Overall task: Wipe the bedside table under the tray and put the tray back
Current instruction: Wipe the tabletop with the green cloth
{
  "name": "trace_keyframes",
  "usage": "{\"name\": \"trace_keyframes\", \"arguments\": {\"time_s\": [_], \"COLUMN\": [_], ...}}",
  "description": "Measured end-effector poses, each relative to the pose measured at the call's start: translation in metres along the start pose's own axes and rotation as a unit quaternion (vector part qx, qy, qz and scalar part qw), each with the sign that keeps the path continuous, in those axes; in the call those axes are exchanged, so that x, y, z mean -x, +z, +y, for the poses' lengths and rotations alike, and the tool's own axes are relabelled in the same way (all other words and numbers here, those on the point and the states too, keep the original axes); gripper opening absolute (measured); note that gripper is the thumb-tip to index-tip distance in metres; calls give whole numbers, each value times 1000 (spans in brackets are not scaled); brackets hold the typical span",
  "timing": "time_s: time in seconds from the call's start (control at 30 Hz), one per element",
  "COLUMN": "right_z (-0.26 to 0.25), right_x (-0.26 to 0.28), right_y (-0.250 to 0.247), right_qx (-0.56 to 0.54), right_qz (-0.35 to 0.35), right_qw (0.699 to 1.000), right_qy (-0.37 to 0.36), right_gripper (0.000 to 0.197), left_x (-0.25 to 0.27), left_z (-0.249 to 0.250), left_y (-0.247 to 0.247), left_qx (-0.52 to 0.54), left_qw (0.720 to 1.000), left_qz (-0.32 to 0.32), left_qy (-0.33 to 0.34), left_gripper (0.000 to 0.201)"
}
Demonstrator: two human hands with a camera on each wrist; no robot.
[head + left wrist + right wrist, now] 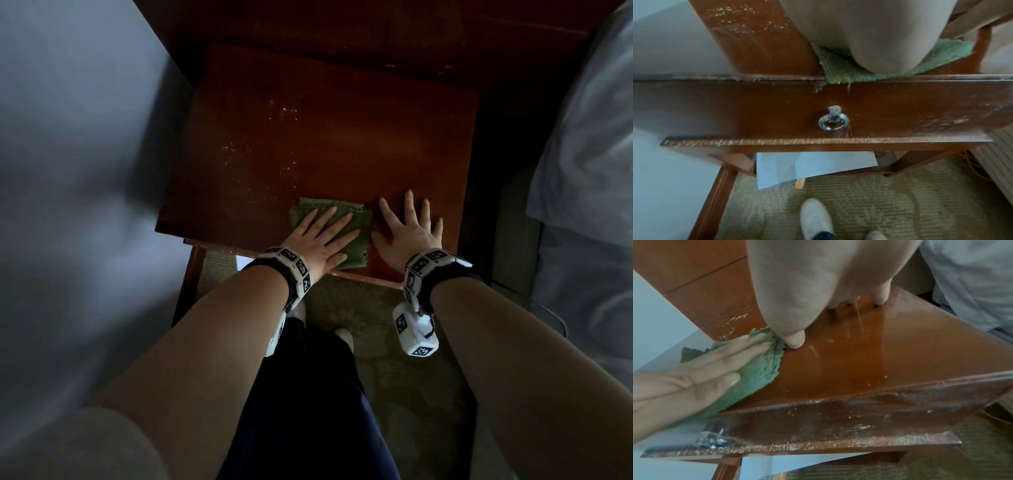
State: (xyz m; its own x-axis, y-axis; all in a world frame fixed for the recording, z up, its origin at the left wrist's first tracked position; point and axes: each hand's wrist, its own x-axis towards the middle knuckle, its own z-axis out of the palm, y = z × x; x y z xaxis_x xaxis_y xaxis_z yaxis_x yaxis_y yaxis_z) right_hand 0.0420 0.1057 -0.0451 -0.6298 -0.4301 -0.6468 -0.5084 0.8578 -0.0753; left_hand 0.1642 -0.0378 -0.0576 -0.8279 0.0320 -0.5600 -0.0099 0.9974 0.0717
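With the left hand (pixel 320 240) spread flat on the green cloth (pixel 356 224), even pressure is best kept toward the specks (pixel 260 150) at 11 o'clock, while the spread right hand (pixel 409 233) steadies the table (pixel 342 137).

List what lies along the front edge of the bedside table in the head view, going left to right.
Bare tabletop → green cloth under the left hand → right hand flat on the wood → bedding.
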Motion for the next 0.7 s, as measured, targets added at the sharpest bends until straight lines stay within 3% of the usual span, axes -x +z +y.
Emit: {"name": "trace_keyframes", "arguments": {"time_s": [0.7], "right_z": [-35], "right_x": [-35], "right_y": [-29], "right_qx": [-48], "right_qz": [15], "right_qw": [998], "right_qy": [34], "right_gripper": [70], "left_x": [12], "left_z": [-64], "left_y": [-2], "left_qx": [-111], "left_qw": [980], "left_qz": [-18], "left_qy": [162], "left_gripper": [56]}}
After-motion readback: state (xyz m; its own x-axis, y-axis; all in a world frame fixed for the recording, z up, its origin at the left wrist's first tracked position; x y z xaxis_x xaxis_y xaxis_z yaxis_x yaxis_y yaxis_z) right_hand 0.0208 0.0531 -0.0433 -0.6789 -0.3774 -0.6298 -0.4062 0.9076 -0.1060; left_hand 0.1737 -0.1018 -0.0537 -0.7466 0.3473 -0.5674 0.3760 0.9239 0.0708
